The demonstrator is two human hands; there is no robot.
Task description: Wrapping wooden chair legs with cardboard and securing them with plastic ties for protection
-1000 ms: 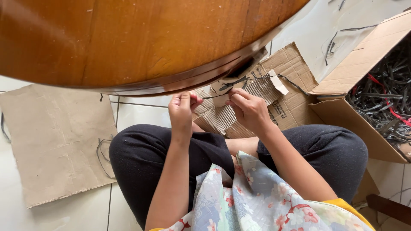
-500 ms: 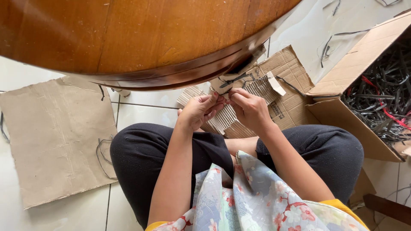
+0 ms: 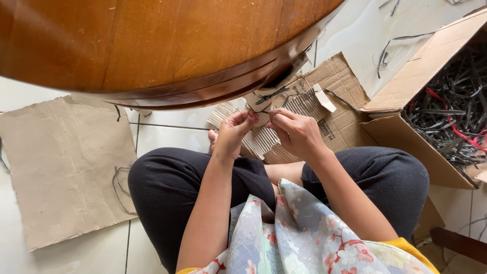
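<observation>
Both hands (image 3: 266,129) now together, cord no longer stretched.

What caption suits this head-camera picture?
Seated person's left hand and right hand meet at a cardboard-wrapped table leg.

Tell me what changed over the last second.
The left hand, out to the left a second ago with a thin dark strand stretched taut, has come in to meet the right hand; fingertips now pinch close together over the corrugated cardboard. The strand's stretched length no longer shows. The open box and flat cardboard sheet stayed put.
</observation>
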